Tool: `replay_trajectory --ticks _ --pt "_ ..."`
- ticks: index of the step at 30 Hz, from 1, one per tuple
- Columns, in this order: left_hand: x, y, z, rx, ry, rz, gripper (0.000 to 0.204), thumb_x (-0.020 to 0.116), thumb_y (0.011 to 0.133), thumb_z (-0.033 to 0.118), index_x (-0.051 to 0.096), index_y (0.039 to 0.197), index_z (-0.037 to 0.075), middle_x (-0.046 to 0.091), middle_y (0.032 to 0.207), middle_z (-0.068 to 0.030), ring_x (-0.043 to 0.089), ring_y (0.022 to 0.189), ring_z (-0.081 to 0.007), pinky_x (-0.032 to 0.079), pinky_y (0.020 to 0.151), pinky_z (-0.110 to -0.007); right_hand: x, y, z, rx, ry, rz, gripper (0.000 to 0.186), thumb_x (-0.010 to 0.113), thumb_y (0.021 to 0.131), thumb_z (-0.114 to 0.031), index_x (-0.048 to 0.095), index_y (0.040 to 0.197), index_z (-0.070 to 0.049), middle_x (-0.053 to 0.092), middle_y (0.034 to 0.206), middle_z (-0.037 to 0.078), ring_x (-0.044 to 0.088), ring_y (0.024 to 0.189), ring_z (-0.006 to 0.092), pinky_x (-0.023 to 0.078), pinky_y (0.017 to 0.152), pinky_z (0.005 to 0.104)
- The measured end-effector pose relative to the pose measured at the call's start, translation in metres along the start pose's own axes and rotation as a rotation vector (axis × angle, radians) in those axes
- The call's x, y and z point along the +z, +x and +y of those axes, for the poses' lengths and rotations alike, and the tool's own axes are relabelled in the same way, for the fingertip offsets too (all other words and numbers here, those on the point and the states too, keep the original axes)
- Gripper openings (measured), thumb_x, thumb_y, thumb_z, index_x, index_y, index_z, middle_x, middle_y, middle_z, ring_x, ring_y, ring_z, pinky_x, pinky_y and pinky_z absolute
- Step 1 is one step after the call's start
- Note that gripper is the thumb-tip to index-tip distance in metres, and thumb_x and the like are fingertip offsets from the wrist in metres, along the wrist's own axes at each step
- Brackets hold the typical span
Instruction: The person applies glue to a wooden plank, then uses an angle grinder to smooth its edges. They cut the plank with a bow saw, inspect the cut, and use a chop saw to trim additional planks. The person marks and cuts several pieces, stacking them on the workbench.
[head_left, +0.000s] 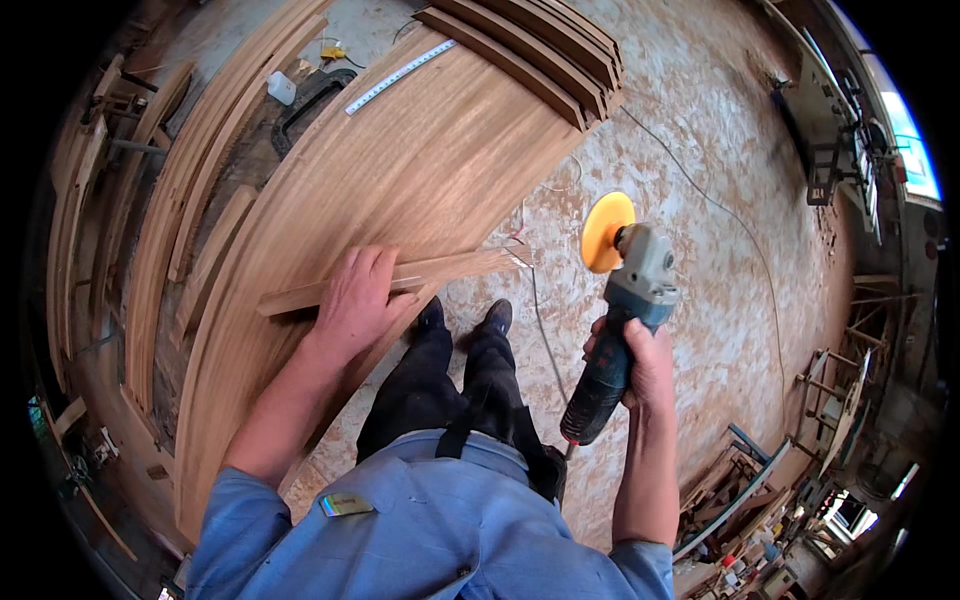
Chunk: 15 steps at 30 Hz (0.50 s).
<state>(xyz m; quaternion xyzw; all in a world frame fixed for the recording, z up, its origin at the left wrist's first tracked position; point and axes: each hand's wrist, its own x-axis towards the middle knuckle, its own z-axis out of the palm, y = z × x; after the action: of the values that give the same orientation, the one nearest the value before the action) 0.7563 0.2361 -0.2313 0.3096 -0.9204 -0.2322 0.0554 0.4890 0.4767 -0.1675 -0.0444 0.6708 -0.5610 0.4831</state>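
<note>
Mottled floor (720, 330) is showing beside the worktop (330, 190); wood strip (450, 268) is lying crosswise, its end overhanging the worktop's right edge toward the sander (632, 298). Left hand (358, 300), nearer, is clamping fingers on strip; right hand (650, 365) is wrapping fingers round sander.

A teal grinder (610, 368) tilts beside a wooden strip (450, 268)

On the board (400, 180), the ruler (401, 76) lies at twelve o'clock from the wood strip (455, 267); the bottle (281, 88) is at eleven, the grinder (610, 355) at three.
</note>
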Motion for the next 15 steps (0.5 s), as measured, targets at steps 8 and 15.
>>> replay_trajectory --ticks 8,15 --pt "0.004 -0.004 -0.031 0.089 0.062 -0.002 0.033 0.078 0.073 0.018 0.062 0.099 0.005 0.059 0.101 -0.011 0.056 0.101 -0.0305 0.048 0.085 -0.043 0.035 -0.022 -0.005 0.04 -0.49 0.089 0.044 0.08 0.075 -0.025 0.063 0.106 0.0 0.067 0.092 0.006 0.061 0.084 0.0136 0.052 0.078 0.0313" --pt "0.001 -0.004 -0.034 0.113 0.179 -0.027 0.036 0.079 0.071 0.025 0.061 0.097 0.006 0.059 0.101 -0.0092 0.056 0.099 -0.0278 0.046 0.082 -0.042 0.055 -0.023 -0.002 0.135 -0.706 0.122 0.055 0.083 0.073 -0.026 0.06 0.114 0.001 0.07 0.102 0.014 0.066 0.095 0.0201 0.051 0.087 0.0345"
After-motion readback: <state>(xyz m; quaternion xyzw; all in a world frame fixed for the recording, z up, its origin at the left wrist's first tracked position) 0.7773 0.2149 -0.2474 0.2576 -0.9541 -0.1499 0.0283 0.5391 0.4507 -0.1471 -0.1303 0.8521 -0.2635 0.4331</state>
